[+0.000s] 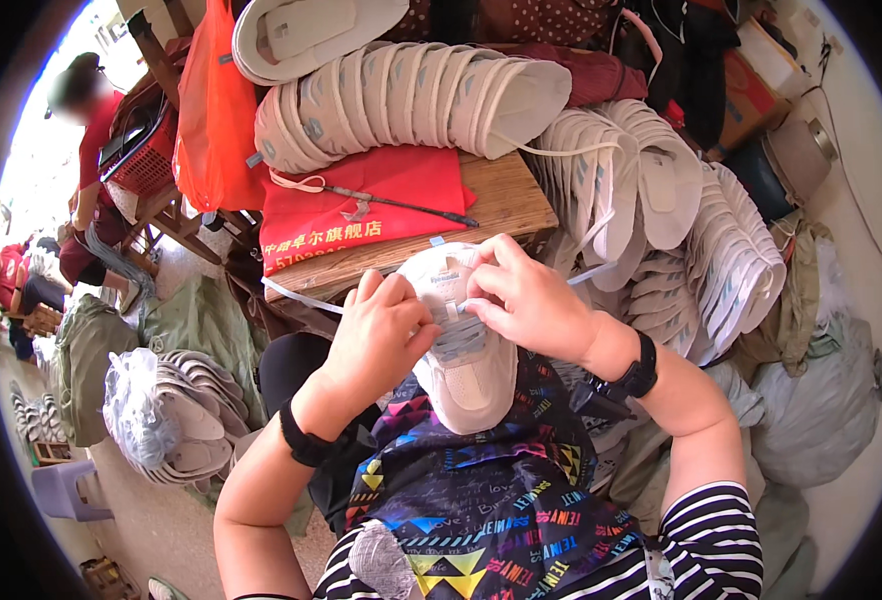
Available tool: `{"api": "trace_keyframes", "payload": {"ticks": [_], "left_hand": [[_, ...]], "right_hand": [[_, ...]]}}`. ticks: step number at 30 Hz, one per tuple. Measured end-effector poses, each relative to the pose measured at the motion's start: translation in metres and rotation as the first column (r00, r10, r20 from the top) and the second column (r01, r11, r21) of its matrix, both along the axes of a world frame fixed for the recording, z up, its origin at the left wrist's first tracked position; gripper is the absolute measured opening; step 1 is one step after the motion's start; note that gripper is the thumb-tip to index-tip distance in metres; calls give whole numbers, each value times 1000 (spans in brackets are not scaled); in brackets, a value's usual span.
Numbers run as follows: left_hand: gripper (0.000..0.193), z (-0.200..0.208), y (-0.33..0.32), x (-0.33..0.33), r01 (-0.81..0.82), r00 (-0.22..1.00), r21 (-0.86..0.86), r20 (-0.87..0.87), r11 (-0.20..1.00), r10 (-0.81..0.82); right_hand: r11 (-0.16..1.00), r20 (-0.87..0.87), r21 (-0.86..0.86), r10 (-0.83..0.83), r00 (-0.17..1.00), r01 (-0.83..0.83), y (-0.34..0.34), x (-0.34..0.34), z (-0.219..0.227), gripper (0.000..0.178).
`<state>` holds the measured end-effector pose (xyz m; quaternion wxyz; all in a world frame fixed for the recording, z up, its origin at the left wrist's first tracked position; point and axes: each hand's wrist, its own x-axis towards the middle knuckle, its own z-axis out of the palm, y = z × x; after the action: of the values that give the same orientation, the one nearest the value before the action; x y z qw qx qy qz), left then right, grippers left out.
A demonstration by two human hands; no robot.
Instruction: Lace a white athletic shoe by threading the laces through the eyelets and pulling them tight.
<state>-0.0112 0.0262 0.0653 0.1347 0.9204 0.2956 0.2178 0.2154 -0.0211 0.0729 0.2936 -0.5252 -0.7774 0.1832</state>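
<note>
A white sneaker upper (pixel 468 385) rests toe toward me over my lap, its far end against the wooden bench. A pale blue-grey shoelace (pixel 304 298) runs through its eyelets, and its ends stick out to both sides. My left hand (pixel 379 325) is closed, with curled fingers at the upper's left eyelet edge. Across from it, my right hand (pixel 531 300) pinches the lace at the tongue with thumb and fingers. On the bench, a thin hooked tool with a dark handle (pixel 401 205) lies on a red cloth bag (pixel 361 170).
A row of nested white uppers (pixel 401 100) lies along the bench (pixel 511 195). More stacked uppers (pixel 661 190) hang at its right. An orange plastic bag (pixel 211 120) hangs at the left, above bundled uppers (pixel 196 410) on the floor. Another person (pixel 91 150) sits far left.
</note>
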Motion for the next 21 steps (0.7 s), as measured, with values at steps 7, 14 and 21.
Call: {"api": "trace_keyframes", "payload": {"ticks": [7,14,21], "left_hand": [[5,-19,7,-9,170,928,-773,334,611,165],[18,-21,-1,-11,102,903,-631,384,769,195],[21,-25,-6,-6,70,921,-443,374,894,113]], "right_hand": [[998,256,-60,-19,966,35,-17,-9,8,20],[999,150,-22,-35,988,38,-19,-3,-2,24],[998,139,29,-53,989,49,-20,-5,-5,25]]}}
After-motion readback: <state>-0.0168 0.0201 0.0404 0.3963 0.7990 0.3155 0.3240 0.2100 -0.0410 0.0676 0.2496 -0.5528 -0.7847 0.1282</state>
